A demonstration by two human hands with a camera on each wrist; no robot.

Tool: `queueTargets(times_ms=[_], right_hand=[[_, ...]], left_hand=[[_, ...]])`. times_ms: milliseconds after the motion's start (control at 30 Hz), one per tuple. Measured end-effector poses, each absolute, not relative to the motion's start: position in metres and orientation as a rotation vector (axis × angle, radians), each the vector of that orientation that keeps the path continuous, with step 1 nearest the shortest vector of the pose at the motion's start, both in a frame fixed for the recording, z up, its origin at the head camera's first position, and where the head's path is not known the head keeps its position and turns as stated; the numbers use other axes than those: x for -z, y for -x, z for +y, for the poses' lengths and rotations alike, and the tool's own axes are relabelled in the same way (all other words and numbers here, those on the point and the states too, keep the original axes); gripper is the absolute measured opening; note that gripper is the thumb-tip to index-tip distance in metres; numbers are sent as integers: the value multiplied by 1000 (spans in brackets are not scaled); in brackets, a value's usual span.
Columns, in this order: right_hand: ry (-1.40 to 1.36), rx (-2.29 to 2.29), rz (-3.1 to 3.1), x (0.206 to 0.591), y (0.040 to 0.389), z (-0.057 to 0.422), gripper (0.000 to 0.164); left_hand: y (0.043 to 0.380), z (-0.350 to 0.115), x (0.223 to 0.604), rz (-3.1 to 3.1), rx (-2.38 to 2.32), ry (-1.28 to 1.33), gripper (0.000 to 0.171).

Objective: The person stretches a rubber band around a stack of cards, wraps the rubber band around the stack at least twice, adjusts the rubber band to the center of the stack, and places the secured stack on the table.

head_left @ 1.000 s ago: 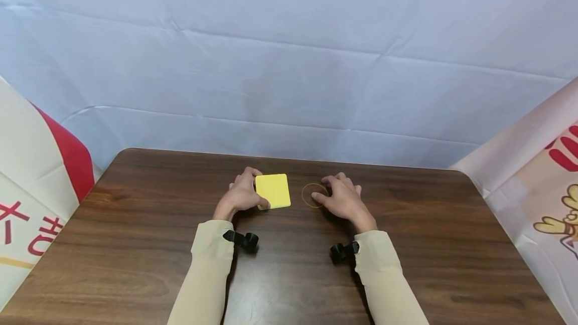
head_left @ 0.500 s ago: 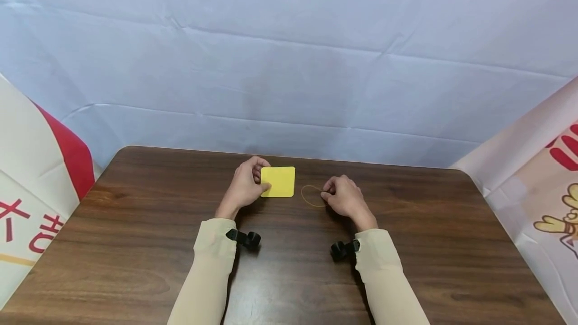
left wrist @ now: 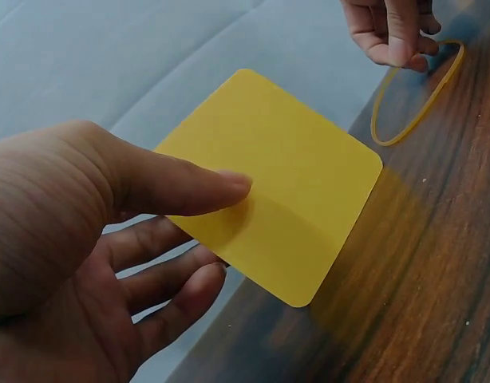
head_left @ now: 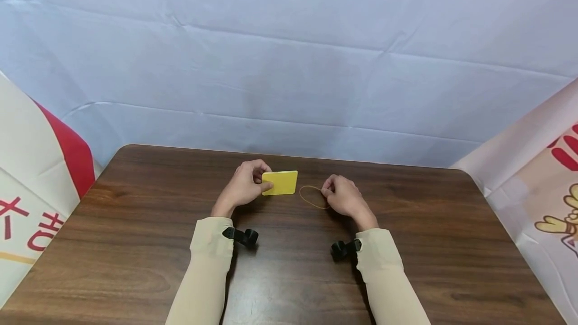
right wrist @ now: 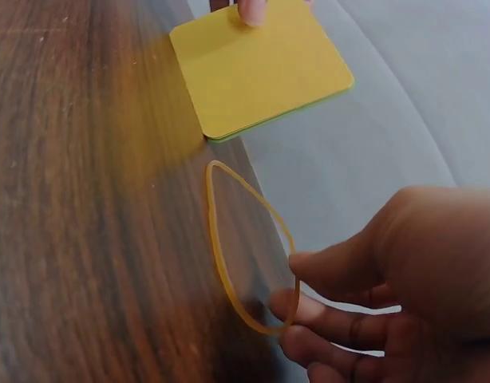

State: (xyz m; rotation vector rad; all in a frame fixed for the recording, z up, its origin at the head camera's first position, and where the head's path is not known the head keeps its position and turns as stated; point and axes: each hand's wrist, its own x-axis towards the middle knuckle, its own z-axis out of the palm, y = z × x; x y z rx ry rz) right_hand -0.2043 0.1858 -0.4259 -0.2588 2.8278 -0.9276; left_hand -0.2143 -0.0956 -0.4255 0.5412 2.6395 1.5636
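"How were things gripped?"

"A yellow square [left wrist: 289, 179] was pinched in the left hand [head_left: 244, 184], the thumb laid on its face, lower fingers loosely curled. By the right hand [head_left: 345, 196], thumb and fingertips nearly together, a rubber band [right wrist: 216, 243] was pinched."

"And beyond?"

"The square was held tilted above the wooden table [head_left: 289, 285], the band's loop near it, apart. Behind, a pale cloth [head_left: 289, 64] was hung."

A brown wooden bench [head_left: 451, 245] with a soft glare [head_left: 264, 292] on it stands before a creased pale-blue sheet [head_left: 289, 64], between printed banners [head_left: 555, 199].
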Motion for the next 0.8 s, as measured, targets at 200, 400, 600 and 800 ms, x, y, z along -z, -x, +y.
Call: queueTargets(times_ms=[200, 400, 600, 800], right_hand=[[254, 1081, 2759, 422, 205, 186, 9], [211, 1140, 2681, 419, 203, 184, 17], [262, 1110, 2669, 420, 203, 186, 9], [298, 1185, 2638, 420, 204, 189, 22]], left_hand=[[213, -96, 423, 2639, -1556, -553, 13], [213, -97, 423, 2642, -1555, -548, 14], [214, -96, 426, 2633, -1548, -533, 15], [215, -95, 428, 2628, -1554, -527, 14]])
